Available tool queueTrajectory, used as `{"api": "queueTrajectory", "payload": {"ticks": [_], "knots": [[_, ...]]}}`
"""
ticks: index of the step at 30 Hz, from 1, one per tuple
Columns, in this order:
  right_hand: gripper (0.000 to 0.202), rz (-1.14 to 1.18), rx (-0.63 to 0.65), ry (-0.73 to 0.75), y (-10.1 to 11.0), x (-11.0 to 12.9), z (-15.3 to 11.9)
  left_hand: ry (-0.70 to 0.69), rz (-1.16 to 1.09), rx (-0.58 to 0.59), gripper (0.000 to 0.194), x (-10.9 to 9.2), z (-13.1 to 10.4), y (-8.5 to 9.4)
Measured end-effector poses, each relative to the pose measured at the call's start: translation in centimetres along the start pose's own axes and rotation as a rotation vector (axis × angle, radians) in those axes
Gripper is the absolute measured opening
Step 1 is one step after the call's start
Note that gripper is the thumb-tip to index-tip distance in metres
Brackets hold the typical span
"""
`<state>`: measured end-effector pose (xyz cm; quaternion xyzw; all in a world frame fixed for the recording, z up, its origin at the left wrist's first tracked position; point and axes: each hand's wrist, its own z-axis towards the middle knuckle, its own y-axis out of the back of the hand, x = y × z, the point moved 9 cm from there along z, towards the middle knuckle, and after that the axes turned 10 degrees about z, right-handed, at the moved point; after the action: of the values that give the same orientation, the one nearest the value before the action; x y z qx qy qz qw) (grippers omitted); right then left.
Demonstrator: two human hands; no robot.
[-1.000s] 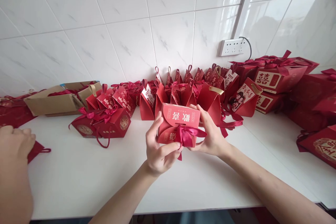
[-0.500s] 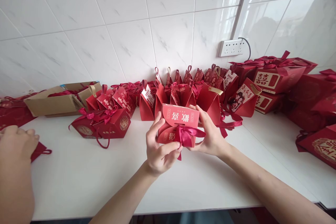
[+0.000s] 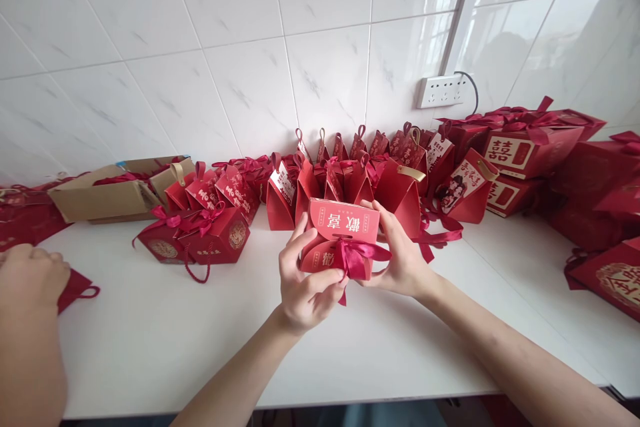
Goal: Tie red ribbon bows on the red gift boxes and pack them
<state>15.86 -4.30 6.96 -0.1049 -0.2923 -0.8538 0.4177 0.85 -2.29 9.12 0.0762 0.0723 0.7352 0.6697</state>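
A red printed cardboard box [image 3: 345, 230], its magenta satin bow [image 3: 357, 257] looking already tied, is between both hands: the left hand [image 3: 306, 297] grasps its side and pinches the ribbon, the right hand [image 3: 405, 263] grips opposite. Just beyond them stand red paper boxes [image 3: 281, 213]; far left of the left hand, a co-worker's hand [image 3: 35, 273], grip unclear
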Motion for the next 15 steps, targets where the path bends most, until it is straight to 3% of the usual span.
{"api": "queueTrajectory", "payload": {"ticks": [7,15], "knots": [[0.105,-0.001,0.004,-0.002,0.0,-0.2,0.0,0.053,-0.027,-0.008,0.005,0.5,-0.3,0.0],[0.103,-0.022,0.028,-0.061,-0.3,-1.4,-0.2,0.330,-0.125,-0.132,0.002,4.0,-0.9,0.1]]}}
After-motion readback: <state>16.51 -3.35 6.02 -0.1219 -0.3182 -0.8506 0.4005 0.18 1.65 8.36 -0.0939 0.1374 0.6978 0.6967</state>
